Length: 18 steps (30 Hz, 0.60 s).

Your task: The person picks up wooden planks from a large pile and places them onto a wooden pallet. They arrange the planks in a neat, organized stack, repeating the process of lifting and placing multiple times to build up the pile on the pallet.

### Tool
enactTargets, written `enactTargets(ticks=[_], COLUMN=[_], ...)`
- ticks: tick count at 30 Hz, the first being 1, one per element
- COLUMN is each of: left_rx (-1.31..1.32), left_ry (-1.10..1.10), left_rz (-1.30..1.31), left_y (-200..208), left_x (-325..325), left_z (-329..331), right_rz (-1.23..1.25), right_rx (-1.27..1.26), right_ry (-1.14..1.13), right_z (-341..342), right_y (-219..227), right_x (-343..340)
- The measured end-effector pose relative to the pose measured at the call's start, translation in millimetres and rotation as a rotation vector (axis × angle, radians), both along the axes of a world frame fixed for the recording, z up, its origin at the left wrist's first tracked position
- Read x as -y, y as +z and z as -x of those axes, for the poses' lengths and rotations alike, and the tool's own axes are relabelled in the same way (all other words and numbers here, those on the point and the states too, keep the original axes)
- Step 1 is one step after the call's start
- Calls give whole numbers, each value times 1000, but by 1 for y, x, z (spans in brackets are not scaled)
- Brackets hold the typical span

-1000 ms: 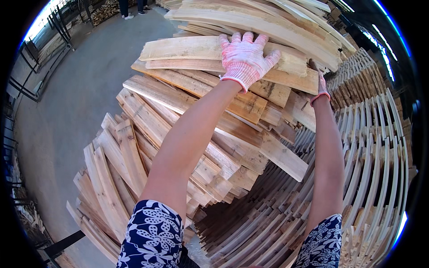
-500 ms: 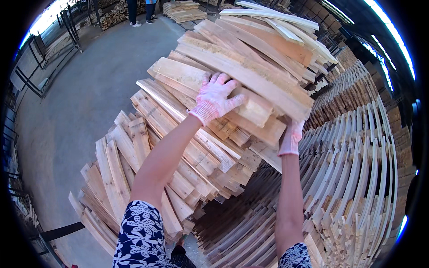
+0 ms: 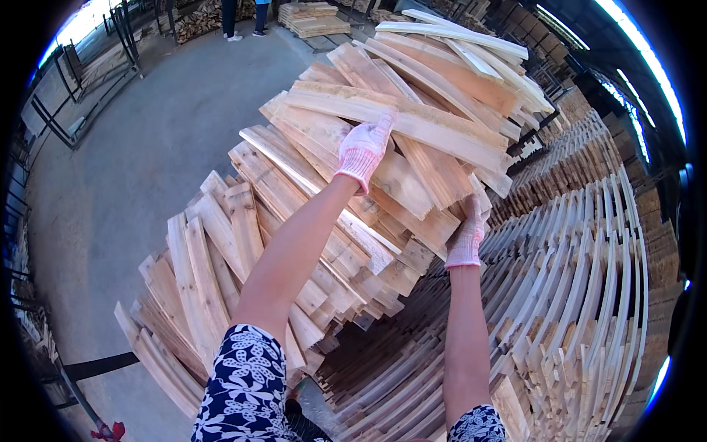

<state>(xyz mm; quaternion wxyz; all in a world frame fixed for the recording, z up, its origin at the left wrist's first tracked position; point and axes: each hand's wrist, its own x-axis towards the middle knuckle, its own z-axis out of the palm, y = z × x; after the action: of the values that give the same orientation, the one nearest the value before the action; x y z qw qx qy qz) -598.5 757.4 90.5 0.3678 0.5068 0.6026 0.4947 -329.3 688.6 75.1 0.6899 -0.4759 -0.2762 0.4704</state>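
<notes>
My left hand (image 3: pixel 366 149), in a pink-and-white knit glove, has its fingers closed at the near edge of a pale wooden board (image 3: pixel 442 131) lying across the top of the pile. Beneath that board, another plank (image 3: pixel 423 173) slants down to the right. At the right ends of the boards is my right hand (image 3: pixel 468 234), gloved likewise, its fingers curled around the end of the slanting plank and partly hidden by it. Many loose boards (image 3: pixel 280 199) fan out under both hands in a long, uneven heap.
To the right, tall curved-looking rows of stacked slats (image 3: pixel 567 272) stand close beside my right arm. Grey concrete floor (image 3: pixel 147 162) stretches to the left, with black metal racks (image 3: pixel 70 110) beyond. At the back are a low board stack (image 3: pixel 313 18) and two people's legs (image 3: pixel 230 18).
My left hand has gone from lying spread on a board to closing at the upper board's edge. My right hand has shifted slightly left and down. The top boards now lie at different angles.
</notes>
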Motion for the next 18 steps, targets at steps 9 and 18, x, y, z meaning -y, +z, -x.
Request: enactTargets(ticks=[9, 18], left_rx=[-123, 127], left_ry=[91, 59], left_rz=[56, 163], left_y=[31, -85], left_x=[53, 278], left_z=[-21, 78], right_rz=[-38, 174], right_rx=[-250, -102], right_ry=[133, 111], right_z=[0, 126], right_y=[-10, -50], right_x=[66, 345])
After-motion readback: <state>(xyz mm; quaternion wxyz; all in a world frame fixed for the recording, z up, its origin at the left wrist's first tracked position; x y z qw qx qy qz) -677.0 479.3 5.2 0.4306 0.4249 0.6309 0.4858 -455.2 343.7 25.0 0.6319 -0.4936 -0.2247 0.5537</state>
